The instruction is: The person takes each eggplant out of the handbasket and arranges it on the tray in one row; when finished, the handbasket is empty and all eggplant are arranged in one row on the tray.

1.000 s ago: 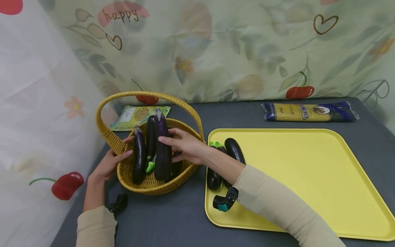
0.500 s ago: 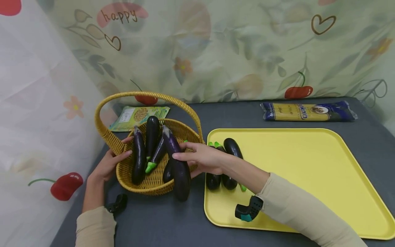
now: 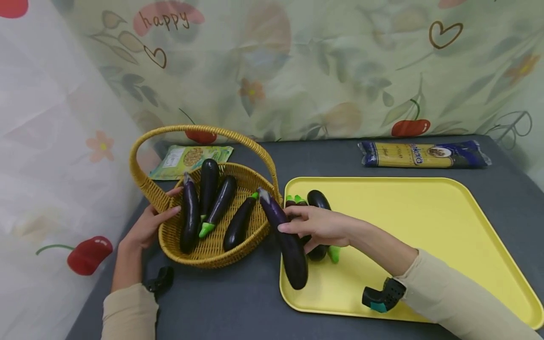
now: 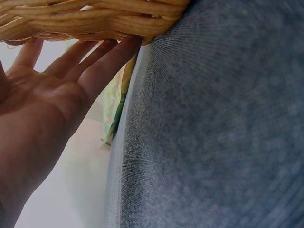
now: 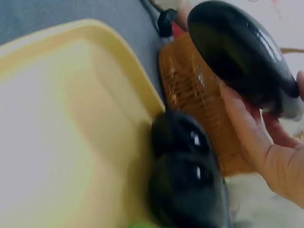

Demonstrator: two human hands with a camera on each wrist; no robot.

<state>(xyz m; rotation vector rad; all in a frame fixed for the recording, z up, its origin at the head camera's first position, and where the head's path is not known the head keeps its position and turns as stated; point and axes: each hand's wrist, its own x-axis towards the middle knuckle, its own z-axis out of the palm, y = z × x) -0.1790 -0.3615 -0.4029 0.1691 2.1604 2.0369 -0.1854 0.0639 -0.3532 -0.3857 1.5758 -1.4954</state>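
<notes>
My right hand [image 3: 318,226] grips a long dark purple eggplant [image 3: 289,245] between thumb and fingers. That eggplant hangs tilted over the left edge of a yellow tray [image 3: 403,245]. Beneath it, eggplants [image 5: 185,190] with green stems lie side by side on the tray, partly covered by the hand. My left hand [image 3: 148,222] holds the left side of a wicker basket [image 3: 216,262] near the handle's foot, its thumb on the rim; fingers touch the outer wall in the left wrist view. Several eggplants [image 3: 240,222] lie inside the basket.
Behind the basket lies a green food packet [image 3: 191,158]. A bag of spaghetti [image 3: 425,155] lies beyond the tray's far edge. The basket's tall handle [image 3: 204,128] arches over its opening. Printed cloth [image 3: 318,71] hangs behind the dark grey table [image 3: 225,302].
My right hand has lifted the long eggplant out of the basket and carried it right, over the tray's left edge. The left hand and basket have hardly moved.
</notes>
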